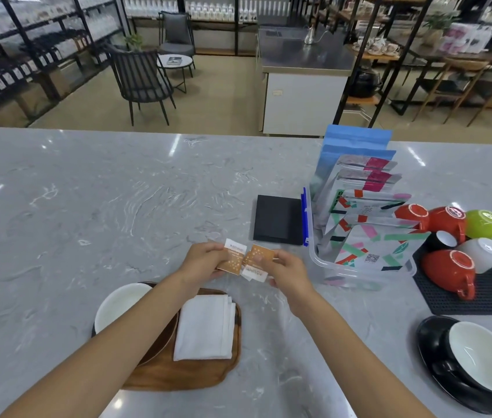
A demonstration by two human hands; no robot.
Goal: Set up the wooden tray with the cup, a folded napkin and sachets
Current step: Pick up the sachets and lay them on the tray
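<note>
The wooden tray (178,375) lies on the marble counter near me. On it stands a cup (121,303) with a white inside, partly hidden by my left forearm, and a folded white napkin (205,327) lies to its right. Just beyond the tray, above the counter, my left hand (202,260) pinches an orange and white sachet (232,257). My right hand (287,271) pinches a second orange and white sachet (258,259) beside it. The two sachets nearly touch.
A clear plastic bin (359,273) of colourful pouches stands at the right, with a black square pad (278,220) on its left. Red, green and white cups rest on a black mat (486,300). A black cup on a saucer (480,360) sits near right.
</note>
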